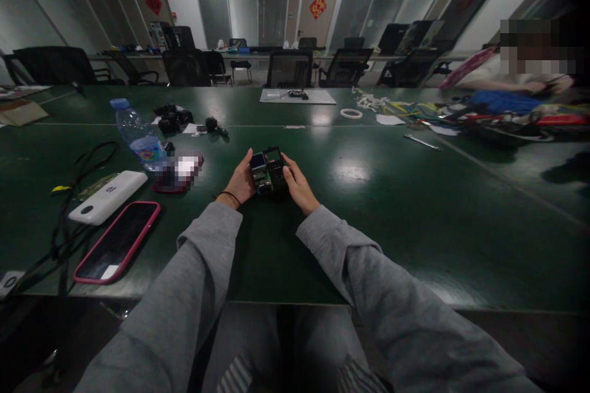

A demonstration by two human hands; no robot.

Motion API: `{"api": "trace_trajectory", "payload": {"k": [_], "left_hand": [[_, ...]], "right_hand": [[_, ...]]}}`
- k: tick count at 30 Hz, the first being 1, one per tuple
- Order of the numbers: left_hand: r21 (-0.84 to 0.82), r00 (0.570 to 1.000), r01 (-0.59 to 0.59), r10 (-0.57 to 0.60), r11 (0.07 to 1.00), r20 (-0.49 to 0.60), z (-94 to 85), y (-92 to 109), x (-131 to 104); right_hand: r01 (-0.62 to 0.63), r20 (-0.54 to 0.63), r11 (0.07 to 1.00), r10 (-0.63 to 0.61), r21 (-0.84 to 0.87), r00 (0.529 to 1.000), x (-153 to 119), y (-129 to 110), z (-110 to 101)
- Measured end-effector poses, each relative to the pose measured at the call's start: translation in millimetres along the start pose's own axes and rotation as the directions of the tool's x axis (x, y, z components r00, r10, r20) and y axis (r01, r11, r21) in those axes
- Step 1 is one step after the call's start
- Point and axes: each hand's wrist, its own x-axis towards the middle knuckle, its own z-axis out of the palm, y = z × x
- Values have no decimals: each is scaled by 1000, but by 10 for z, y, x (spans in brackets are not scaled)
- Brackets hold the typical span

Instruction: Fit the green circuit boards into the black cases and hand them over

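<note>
Between my two hands, just above the green table (387, 209), is a small opened electronic device (263, 177) with a dark screen and an exposed circuit board. A black frame-like casing (276, 163) forms its right side. My left hand (240, 181) grips the left edge, thumb along the side. On the right edge my right hand (298, 184) is closed, its thumb across the front of the black casing. The fingers behind the device are hidden. Whether the board and casing are joined cannot be made out.
Left of my hands lie a pink-cased phone (117, 242), a white power bank (109, 196), another phone (179, 173), a plastic bottle (138, 135) and black cables (64, 233). Farther right are a metal tool (423, 142), a tape roll (351, 113), tangled wires (502, 113) and a seated person (525, 67).
</note>
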Motion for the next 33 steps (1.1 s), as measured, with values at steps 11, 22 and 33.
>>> {"api": "trace_trajectory", "payload": {"k": [11,22,33], "left_hand": [[4,999,-7,6,1000,34,1,-1,16],[8,1000,-14,14,1000,-6,-29,18,5],[12,1000,2,-2,1000,-6,-43,42,-10]], "right_hand": [[-67,-21,990,70,123,997,-2,21,1],[-53,7,990,53,130,999,-15,4,-7],[-63,48,984,56,169,997,-20,61,-11]]}}
